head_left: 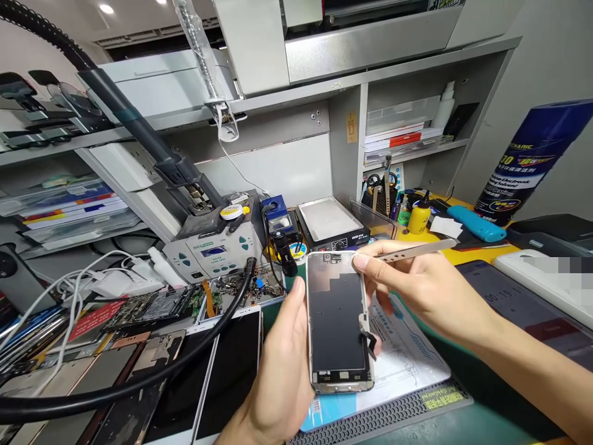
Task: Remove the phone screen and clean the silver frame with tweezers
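A phone screen assembly, dark-backed with a pale frame, is held tilted up in front of me. My left hand grips it along its left edge, thumb on the side and fingers passing behind it. A small black flex cable sticks out at its lower right edge. At the top right corner, the thumb and fingers of my right hand pinch the frame. Metal tweezers with holes along the body also lie in that hand, pointing right. Below the screen is a white and blue printed sheet on a grey mat.
Several phone screens and parts lie at the left, crossed by a black hose. Behind stand a grey control station and a heating plate. A spray can, yellow bottle and phone showing a timer are at the right.
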The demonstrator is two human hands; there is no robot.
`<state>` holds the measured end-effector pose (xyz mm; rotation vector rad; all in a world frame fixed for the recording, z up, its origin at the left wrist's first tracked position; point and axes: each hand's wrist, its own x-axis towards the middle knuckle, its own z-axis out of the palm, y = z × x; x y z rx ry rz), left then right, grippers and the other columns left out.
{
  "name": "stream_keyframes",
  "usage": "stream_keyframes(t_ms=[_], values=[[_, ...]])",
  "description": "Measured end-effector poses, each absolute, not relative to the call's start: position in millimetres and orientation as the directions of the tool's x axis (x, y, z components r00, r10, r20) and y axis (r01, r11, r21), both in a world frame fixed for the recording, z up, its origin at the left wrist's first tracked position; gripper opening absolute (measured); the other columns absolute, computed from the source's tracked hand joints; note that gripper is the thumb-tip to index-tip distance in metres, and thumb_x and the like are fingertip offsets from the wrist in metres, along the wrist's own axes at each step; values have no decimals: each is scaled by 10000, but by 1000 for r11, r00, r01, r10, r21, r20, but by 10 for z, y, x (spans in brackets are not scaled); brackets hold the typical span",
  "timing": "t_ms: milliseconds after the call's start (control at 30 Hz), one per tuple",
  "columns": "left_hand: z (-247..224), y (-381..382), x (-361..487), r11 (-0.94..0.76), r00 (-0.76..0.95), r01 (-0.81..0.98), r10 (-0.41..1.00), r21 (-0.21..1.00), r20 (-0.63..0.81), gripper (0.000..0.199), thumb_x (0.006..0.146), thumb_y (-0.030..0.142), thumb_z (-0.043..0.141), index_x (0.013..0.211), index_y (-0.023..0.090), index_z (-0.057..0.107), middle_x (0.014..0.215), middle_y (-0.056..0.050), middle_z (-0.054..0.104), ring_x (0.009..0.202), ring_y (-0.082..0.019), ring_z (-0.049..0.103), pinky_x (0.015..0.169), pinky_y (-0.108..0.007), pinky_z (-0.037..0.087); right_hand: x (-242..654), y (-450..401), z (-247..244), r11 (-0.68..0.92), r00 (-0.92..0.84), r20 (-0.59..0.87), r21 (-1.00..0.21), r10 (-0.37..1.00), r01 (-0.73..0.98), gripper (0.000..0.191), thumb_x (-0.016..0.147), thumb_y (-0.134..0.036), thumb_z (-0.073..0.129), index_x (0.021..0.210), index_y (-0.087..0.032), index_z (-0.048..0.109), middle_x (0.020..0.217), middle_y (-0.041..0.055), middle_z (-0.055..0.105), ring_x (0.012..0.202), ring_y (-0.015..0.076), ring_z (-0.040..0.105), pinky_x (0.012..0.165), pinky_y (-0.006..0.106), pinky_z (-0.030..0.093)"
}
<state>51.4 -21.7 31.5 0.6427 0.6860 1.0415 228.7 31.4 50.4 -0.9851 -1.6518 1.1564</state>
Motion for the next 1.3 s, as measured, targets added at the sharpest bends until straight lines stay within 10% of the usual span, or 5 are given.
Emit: stream_keyframes(t_ms=[300,467,600,900,1300], values=[[279,-271,574,432,361,-571,896,698,-259,788,988,675,227,1153,76,712,880,-150,705,717,-228,671,734,-363,544,2294,263,412,460,-138,440,-868,887,186,220,982,-404,626,1014,-204,712,788,8,740,575,131,672,482,222,531],[297,-287,587,428,334,-617,902,660,-273,801,980,690,252,1019,76,764,858,-149,702,712,-229,660,725,-363,542,2334,216,403,747,-74,855,-402,513,529,331,963,-154,613,1288,-191,664,889,58,733,742,168,681,669,292,566],[286,-285,561,426,348,-687,904,589,-248,699,986,656,354,968,110,790,856,-125,715,696,-196,652,727,-326,520,2349,145,419,801,-261,892,-162,368,576,346,937,-80,573,1268,-158,636,963,94,642,863,170,615,748,285,552],[184,-303,583,473,383,-580,877,663,-291,705,888,737,492,1046,114,782,880,-136,723,746,-237,669,778,-371,516,2328,36,521,695,83,823,-524,562,493,145,887,-182,736,887,-321,777,897,-59,783,794,109,749,748,156,610],[141,-337,519,609,561,-403,754,683,-341,789,932,742,359,1101,78,750,918,-149,677,749,-215,651,766,-347,519,2436,365,600,307,-172,386,-881,906,-359,76,858,-206,796,927,-235,782,826,-1,810,788,134,783,746,139,618]])
